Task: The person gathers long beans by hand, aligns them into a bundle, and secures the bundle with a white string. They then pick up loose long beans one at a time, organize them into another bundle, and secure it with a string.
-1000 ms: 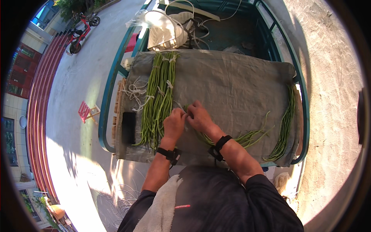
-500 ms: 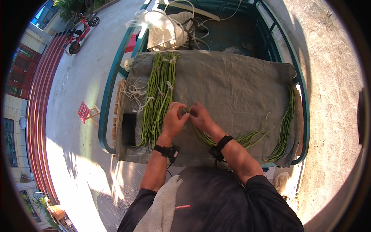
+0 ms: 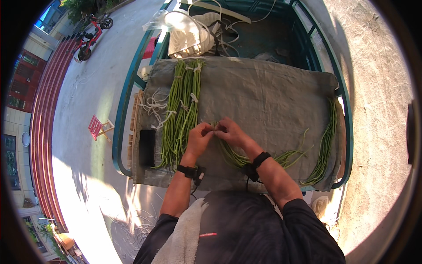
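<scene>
1. Head view, finished part: on the left of the cloth-covered surface [image 3: 263, 97], several tied bundles of yardlong beans [image 3: 180, 119] lie side by side, touching, lengthwise away from the person. White ties [image 3: 193, 97] show around them at different heights; overlap keeps me from counting the bundles surely. This portion looks done.

2. Head view, part in hand: a bunch of yardlong beans [image 3: 233, 155] lies just right of those bundles, curving from between the hands toward the near right, partly under the right forearm. The left hand [image 3: 199, 140] and right hand [image 3: 231, 133] meet at its upper part, each with thumb and fingertips drawn together. What they pinch is too small to tell, perhaps a tie. No finished knot is visible there, so I judge this bunch to be midway through tying.

3. Head view, what is left: a loose pile of yardlong beans [image 3: 325, 147] lies along the right edge, well apart from the hands, with no tie visible on it. It appears untreated. Spare white cords [image 3: 152, 104] lie at the left edge, beside the tied bundles, above a black smartphone [image 3: 147, 147].

4. Head view, overall: judging by the amounts lying here, more beans seem tied than loose; whether others wait elsewhere, I cannot tell.
</scene>
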The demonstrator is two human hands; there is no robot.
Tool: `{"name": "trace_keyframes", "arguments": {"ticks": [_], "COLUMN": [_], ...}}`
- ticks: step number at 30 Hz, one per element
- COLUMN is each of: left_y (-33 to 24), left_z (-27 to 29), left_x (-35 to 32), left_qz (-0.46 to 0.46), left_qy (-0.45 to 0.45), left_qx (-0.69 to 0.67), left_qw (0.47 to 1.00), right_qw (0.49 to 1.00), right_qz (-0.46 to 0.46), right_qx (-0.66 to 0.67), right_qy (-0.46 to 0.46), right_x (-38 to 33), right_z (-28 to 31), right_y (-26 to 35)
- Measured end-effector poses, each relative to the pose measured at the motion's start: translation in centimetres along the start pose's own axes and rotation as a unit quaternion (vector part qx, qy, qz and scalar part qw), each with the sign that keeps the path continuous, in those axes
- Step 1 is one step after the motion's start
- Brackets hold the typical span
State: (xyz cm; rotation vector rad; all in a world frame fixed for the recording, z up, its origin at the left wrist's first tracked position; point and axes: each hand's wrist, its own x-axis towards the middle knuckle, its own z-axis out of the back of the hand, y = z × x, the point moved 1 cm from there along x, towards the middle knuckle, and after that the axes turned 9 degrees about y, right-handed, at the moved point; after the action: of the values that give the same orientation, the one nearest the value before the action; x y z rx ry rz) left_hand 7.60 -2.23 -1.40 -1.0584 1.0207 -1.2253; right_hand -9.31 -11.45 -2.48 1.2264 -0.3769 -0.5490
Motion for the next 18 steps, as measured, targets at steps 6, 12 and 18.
{"name": "trace_keyframes", "arguments": {"ticks": [6,12,18], "left_y": [0.1,1.0,0.5], "left_z": [-0.2,0.7,0.9], "left_x": [0.2,0.8,1.3], "left_qz": [0.070,0.087,0.150], "left_qy": [0.031,0.097,0.151], "left_qx": [-0.063,-0.021,-0.087], "left_qw": [0.995,0.991,0.973], "right_qw": [0.997,0.984,0.972], "right_qz": [0.027,0.056,0.083], "right_qx": [-0.063,-0.137,-0.210], "right_qy": [-0.036,-0.101,-0.057], "right_x": [-0.5,-0.6,-1.0], "right_z": [0.3,-0.6,0.1], "right_y": [0.6,3.0,3.1]}}
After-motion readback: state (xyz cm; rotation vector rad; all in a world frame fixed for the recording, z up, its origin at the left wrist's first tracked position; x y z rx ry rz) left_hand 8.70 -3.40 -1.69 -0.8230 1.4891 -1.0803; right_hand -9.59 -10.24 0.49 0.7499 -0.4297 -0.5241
